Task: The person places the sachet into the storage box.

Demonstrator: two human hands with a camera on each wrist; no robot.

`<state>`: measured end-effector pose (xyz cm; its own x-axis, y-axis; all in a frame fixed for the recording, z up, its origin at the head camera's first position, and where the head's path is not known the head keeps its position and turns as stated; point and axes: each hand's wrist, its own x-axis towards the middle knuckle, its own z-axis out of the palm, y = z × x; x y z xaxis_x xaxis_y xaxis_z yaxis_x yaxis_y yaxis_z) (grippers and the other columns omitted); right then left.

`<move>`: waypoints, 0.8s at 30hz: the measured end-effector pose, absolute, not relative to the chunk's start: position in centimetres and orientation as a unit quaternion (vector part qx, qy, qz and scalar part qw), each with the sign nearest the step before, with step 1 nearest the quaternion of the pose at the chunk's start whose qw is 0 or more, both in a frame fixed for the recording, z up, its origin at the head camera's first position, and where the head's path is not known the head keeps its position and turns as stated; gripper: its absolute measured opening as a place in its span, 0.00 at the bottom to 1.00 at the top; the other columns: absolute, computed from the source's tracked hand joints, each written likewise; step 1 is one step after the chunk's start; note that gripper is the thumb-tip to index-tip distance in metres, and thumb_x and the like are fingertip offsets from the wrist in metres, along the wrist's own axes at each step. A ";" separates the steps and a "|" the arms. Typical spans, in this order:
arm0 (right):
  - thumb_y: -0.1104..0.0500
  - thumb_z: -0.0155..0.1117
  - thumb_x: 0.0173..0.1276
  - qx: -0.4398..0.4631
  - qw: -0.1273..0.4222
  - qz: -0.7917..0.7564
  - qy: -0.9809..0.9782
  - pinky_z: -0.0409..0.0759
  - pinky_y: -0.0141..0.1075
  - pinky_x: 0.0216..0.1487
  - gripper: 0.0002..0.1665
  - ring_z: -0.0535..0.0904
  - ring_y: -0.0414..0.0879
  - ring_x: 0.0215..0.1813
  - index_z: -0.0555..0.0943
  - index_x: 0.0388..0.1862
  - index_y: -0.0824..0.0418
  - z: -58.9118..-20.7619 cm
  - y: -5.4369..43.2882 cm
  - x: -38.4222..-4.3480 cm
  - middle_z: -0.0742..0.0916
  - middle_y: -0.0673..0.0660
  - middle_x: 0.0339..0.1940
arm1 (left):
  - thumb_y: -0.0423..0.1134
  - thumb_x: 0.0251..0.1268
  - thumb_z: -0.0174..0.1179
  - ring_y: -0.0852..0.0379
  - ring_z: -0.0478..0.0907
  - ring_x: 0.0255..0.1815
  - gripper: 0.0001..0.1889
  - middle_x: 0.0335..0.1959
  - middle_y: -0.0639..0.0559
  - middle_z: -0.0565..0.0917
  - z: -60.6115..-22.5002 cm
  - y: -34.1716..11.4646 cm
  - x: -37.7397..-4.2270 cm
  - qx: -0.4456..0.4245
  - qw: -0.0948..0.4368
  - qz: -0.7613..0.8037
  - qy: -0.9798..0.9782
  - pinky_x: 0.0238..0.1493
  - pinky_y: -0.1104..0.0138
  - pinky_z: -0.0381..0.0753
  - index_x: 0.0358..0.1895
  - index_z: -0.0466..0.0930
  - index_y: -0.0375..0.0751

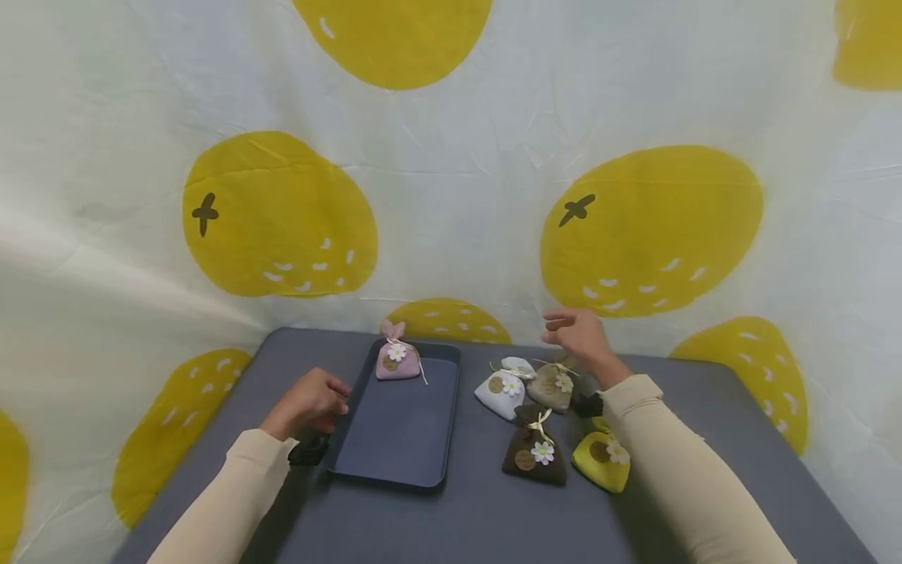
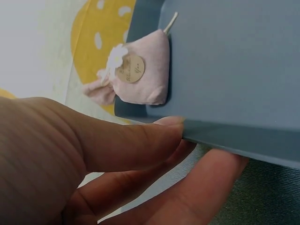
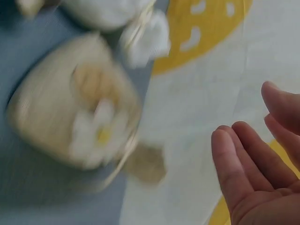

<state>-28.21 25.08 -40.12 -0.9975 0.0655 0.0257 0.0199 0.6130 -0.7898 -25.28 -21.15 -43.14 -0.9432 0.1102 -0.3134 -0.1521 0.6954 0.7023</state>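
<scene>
My left hand (image 1: pixel 315 399) pinches the left rim of a dark grey tray (image 1: pixel 402 431), thumb on top and fingers beneath, as the left wrist view shows. Inside the tray's far left corner sits a pink drawstring pouch (image 1: pixel 398 362) with a white flower and a round tag. Raised above the far side of the table, my right hand (image 1: pixel 579 333) holds nothing, its fingers loosely extended. Just below it lies a beige pouch (image 3: pixel 61 108), apart from the fingers. Beside that are a white pouch (image 1: pixel 502 389), a dark brown pouch (image 1: pixel 534 450) and a yellow pouch (image 1: pixel 599 462).
The grey table (image 1: pixel 486 525) carries the tray on the left and the loose pouches on the right. Behind its far edge hangs a white cloth (image 1: pixel 458 219) printed with big yellow fruit shapes.
</scene>
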 end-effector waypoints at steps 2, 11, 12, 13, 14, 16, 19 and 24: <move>0.60 0.67 0.70 -0.032 0.032 0.425 -0.904 0.84 0.56 0.63 0.29 0.83 0.66 0.64 0.79 0.68 0.68 -40.5 26.4 -27.6 0.86 0.71 0.63 | 0.23 0.61 0.66 0.45 0.89 0.30 0.19 0.48 0.29 0.88 -43.2 -21.4 -25.2 -0.015 0.169 0.389 0.905 0.29 0.56 0.91 0.56 0.85 0.25; 0.65 0.69 0.68 -0.067 0.002 0.444 -0.893 0.90 0.50 0.49 0.27 0.89 0.64 0.49 0.79 0.61 0.80 -43.0 30.0 -24.7 0.86 0.78 0.57 | 0.24 0.61 0.66 0.48 0.88 0.28 0.20 0.48 0.28 0.88 -43.0 -21.8 -25.3 -0.005 0.174 0.390 0.904 0.29 0.56 0.91 0.58 0.84 0.25; 0.65 0.69 0.68 -0.065 -0.016 0.452 -0.890 0.90 0.50 0.51 0.27 0.89 0.65 0.50 0.78 0.62 0.81 -43.2 30.0 -24.7 0.85 0.78 0.58 | 0.24 0.61 0.66 0.48 0.88 0.27 0.20 0.47 0.28 0.88 -43.0 -22.0 -25.3 -0.006 0.175 0.390 0.904 0.29 0.56 0.91 0.58 0.84 0.25; 0.64 0.69 0.69 -0.062 -0.033 0.455 -0.888 0.91 0.50 0.52 0.28 0.89 0.65 0.51 0.78 0.63 0.81 -43.5 29.9 -24.6 0.85 0.78 0.58 | 0.23 0.61 0.66 0.48 0.88 0.27 0.20 0.47 0.28 0.88 -42.9 -22.2 -25.3 -0.006 0.174 0.388 0.905 0.29 0.56 0.91 0.57 0.84 0.24; 0.64 0.69 0.69 -0.059 -0.050 0.461 -0.884 0.90 0.51 0.53 0.29 0.89 0.66 0.53 0.77 0.64 0.81 -43.7 29.7 -24.6 0.84 0.79 0.58 | 0.23 0.61 0.66 0.48 0.88 0.27 0.20 0.47 0.28 0.88 -42.8 -22.3 -25.3 -0.006 0.174 0.386 0.906 0.29 0.56 0.91 0.57 0.84 0.24; 0.63 0.70 0.69 -0.052 -0.075 0.466 -0.880 0.90 0.52 0.54 0.30 0.89 0.67 0.53 0.76 0.64 0.82 -44.0 29.3 -24.6 0.85 0.78 0.57 | 0.24 0.61 0.66 0.48 0.88 0.27 0.19 0.47 0.28 0.88 -42.8 -22.5 -25.3 -0.010 0.173 0.384 0.907 0.29 0.56 0.91 0.57 0.84 0.24; 0.64 0.72 0.67 -0.056 -0.082 0.466 -0.879 0.91 0.51 0.50 0.32 0.90 0.64 0.46 0.76 0.63 0.83 -44.3 28.9 -24.6 0.87 0.77 0.51 | 0.24 0.61 0.66 0.46 0.89 0.30 0.19 0.46 0.29 0.88 -43.0 -22.2 -25.3 -0.010 0.171 0.390 0.905 0.29 0.55 0.91 0.57 0.84 0.24; 0.64 0.76 0.63 -0.081 -0.076 0.467 -0.877 0.92 0.46 0.41 0.23 0.89 0.51 0.35 0.82 0.51 0.80 -44.9 28.1 -24.2 0.88 0.69 0.39 | 0.23 0.60 0.66 0.46 0.89 0.31 0.19 0.47 0.30 0.88 -43.2 -21.5 -25.4 -0.009 0.173 0.397 0.901 0.29 0.55 0.91 0.56 0.84 0.24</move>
